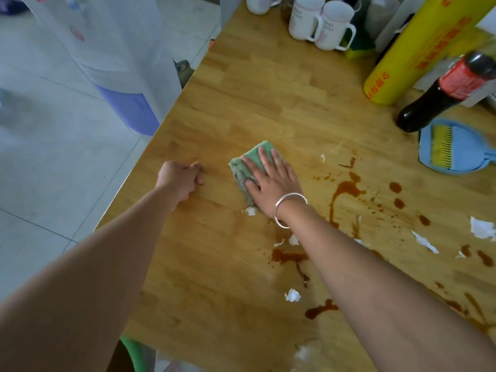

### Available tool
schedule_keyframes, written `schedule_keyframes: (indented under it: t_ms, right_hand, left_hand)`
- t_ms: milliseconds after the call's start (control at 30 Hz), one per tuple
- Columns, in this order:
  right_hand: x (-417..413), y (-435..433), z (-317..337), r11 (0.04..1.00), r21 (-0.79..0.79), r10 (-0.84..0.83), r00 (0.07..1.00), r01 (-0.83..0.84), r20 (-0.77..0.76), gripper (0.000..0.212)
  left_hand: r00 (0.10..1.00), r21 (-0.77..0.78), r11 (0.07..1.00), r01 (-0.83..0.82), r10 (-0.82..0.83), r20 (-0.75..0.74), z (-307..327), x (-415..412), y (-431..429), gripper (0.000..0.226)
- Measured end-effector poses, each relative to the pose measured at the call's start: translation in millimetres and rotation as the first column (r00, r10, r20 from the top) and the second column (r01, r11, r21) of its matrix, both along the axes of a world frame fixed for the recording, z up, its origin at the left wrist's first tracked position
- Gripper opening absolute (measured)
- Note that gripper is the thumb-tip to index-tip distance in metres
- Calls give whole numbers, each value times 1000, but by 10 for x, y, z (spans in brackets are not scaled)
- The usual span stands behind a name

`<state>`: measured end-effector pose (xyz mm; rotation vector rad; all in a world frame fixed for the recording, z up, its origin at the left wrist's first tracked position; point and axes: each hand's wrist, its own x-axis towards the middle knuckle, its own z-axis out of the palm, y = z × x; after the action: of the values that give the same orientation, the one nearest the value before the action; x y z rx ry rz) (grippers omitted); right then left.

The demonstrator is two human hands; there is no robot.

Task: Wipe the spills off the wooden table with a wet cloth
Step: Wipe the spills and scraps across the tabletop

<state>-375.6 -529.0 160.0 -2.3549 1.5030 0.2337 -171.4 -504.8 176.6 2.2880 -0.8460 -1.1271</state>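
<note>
A folded green cloth (251, 162) lies on the wooden table (263, 98), and my right hand (271, 181) presses flat on top of it, fingers spread, a silver bangle on the wrist. My left hand (181, 179) rests as a closed fist on the table near its left edge, holding nothing. Brown sauce spills (346, 189) spread to the right of the cloth, with more brown puddles (288, 257) under and beside my right forearm. Small torn white paper scraps (292, 295) lie among the spills.
A dark sauce bottle (440, 95) with a red label, a yellow roll (416, 52), a blue dustpan with a yellow brush (453, 146) and white mugs (319, 22) stand at the back right. A water dispenser (112, 57) stands left of the table on the tiled floor.
</note>
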Motion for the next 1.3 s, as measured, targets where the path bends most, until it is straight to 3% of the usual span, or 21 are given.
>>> schedule_keyframes:
  t_ms: [300, 533, 733, 1067, 1300]
  right_hand:
    - [-291, -383, 41, 940, 62, -329, 940, 335, -89, 54]
    - [242, -456, 125, 959, 120, -252, 966, 258, -64, 55]
    - [925, 109, 73, 953, 139, -276, 960, 270, 32, 58]
    - [1056, 669, -10, 979, -168, -124, 990, 112, -65, 60]
    - [1103, 820, -30, 973, 7, -231, 973, 231, 26, 58]
  left_hand:
    - [998, -3, 1000, 21, -21, -52, 12, 30, -3, 45]
    - [996, 16, 1000, 24, -22, -91, 11, 51, -31, 45]
    - [988, -28, 999, -38, 33, -153, 0, 64, 3, 41]
    - [989, -3, 1000, 23, -23, -144, 46, 268, 316, 39]
    - [990, -10, 996, 89, -90, -107, 60, 244, 278, 37]
